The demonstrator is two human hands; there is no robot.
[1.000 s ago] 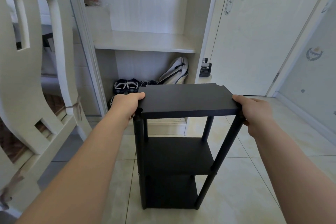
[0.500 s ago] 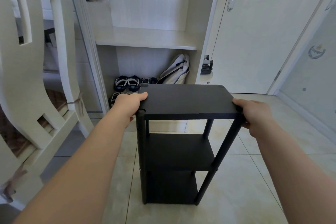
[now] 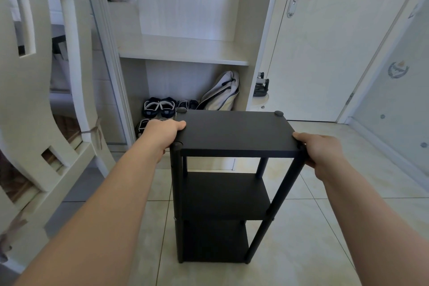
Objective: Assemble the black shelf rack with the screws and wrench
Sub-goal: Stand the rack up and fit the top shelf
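The black shelf rack (image 3: pixel 234 132) stands upright on the tiled floor in front of me, with three boards on four round posts. My left hand (image 3: pixel 162 134) grips the left edge of the top board, thumb lying on its surface. My right hand (image 3: pixel 319 150) grips the right edge of the top board near the front right post. Round caps show on the two far corner posts. No screws or wrench are in view.
A pale chair (image 3: pixel 41 104) stands close on the left. Behind the rack is an open cabinet (image 3: pixel 183 53) with shoes (image 3: pixel 159 107) and a bag (image 3: pixel 222 93) on its floor. A white door (image 3: pixel 325 42) is at the right. Bare floor tiles (image 3: pixel 348 216) lie to the right.
The rack has shifted slightly away from me toward the cabinet, with both hands still gripping the top board. The far corner caps have come into sight.
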